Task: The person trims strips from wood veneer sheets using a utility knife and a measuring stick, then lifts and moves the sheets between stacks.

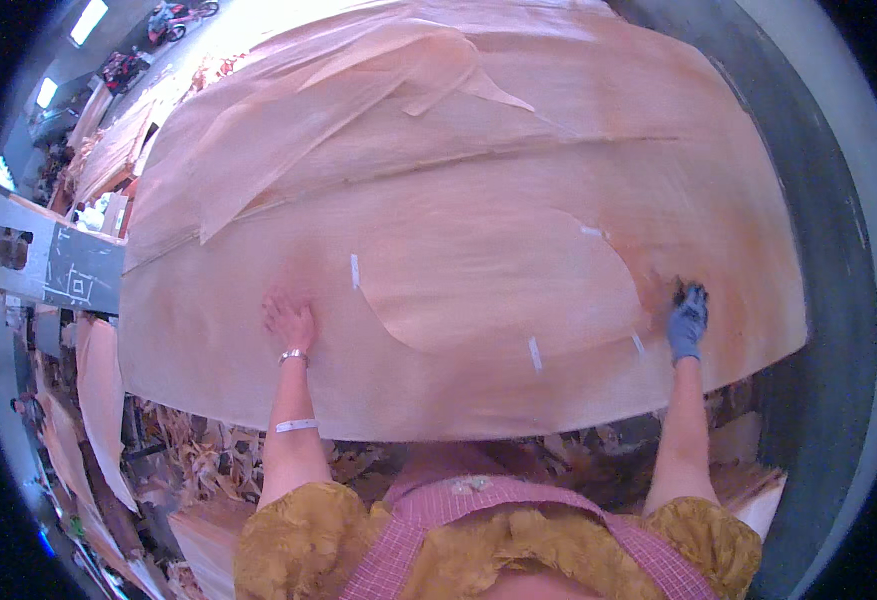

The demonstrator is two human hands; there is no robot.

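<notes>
A large sheet of pale wood veneer (478, 390) lies before me on a wide stack. My left hand (290, 318) is bare and rests flat on the sheet, fingers spread. To its right is a big rounded veneer patch (488, 290), its edge marked by short white tape strips (535, 354). My right hand (688, 322) wears a blue glove with dark fingertips. It touches the sheet just right of the patch, fingers stretched forward and holding nothing visible. A bracelet circles my left wrist, and a white strip (296, 425) sticks to that forearm.
Loose, torn veneer pieces (358, 110) lie across the far part of the stack. A grey wall (808, 200) runs along the right side. Veneer scraps (208, 440) litter the floor below the near edge. A grey metal beam (83, 265) stands at the left.
</notes>
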